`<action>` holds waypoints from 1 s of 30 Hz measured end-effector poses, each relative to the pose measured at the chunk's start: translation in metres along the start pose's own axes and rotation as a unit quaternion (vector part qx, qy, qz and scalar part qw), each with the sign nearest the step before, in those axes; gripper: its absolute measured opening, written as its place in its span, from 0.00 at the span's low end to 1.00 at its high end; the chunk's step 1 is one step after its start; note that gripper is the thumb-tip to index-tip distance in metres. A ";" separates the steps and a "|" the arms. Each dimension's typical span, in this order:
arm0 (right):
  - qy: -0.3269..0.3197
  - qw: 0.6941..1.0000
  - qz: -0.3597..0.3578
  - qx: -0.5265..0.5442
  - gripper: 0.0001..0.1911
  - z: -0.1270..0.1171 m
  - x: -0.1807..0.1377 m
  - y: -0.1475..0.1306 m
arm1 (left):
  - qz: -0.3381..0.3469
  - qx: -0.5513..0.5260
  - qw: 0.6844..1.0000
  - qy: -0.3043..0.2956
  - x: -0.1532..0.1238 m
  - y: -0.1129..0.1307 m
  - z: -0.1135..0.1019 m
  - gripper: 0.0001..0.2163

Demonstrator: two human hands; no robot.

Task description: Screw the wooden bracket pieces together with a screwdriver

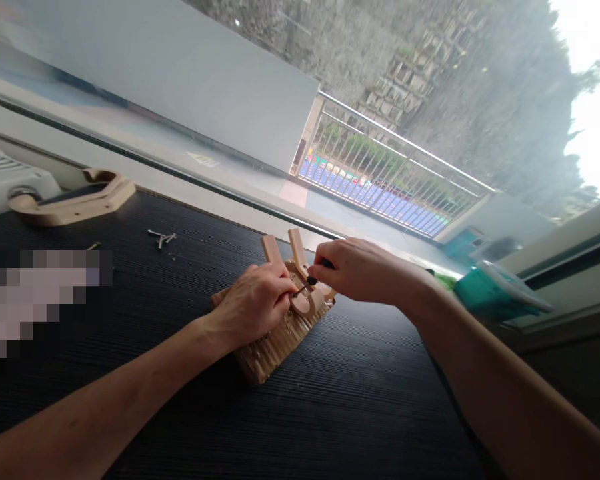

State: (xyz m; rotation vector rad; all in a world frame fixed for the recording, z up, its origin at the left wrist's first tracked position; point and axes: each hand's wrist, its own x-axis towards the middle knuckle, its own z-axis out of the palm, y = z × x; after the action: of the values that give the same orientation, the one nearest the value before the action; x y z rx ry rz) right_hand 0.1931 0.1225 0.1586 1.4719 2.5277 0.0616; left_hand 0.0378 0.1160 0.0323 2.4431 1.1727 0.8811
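My right hand (pixel 343 267) is closed around the dark handle of a screwdriver (pixel 303 288), whose thin shaft slants down to the left. Its tip ends at the fingers of my left hand (pixel 260 297), which are pressed together; what they hold is hidden. Under both hands lies a pale curved wooden piece (pixel 307 305), with two straight arms (pixel 271 248) sticking out on the far side. This wood rests on a brown ridged block (pixel 265 360) with small holes in its top, which my left hand partly covers.
Several loose screws (pixel 163 238) lie on the dark table (pixel 330 413). Another curved wooden piece (pixel 80 203) is at the back left beside a white object (pixel 10 177). A window runs along the far edge, and a teal container (pixel 495 293) stands at the right. A pixelated patch covers the left side.
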 end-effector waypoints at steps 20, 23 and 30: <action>-0.002 1.000 0.011 -0.017 0.16 -0.002 0.006 -0.003 | -0.003 -0.001 1.000 -0.001 0.001 0.000 0.000 0.10; -0.004 0.999 0.016 -0.036 0.16 -0.004 0.004 -0.003 | -0.001 -0.001 1.000 0.000 0.000 0.000 -0.001 0.10; 0.000 1.000 -0.023 0.009 0.10 -0.011 -0.001 -0.002 | -0.001 -0.001 1.000 -0.003 0.000 0.000 -0.002 0.10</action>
State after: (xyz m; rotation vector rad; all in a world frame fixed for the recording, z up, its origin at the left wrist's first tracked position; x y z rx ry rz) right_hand 0.1898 0.1213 0.1691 1.4201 2.5676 0.0315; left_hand 0.0368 0.1158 0.0335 2.4407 1.1726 0.8720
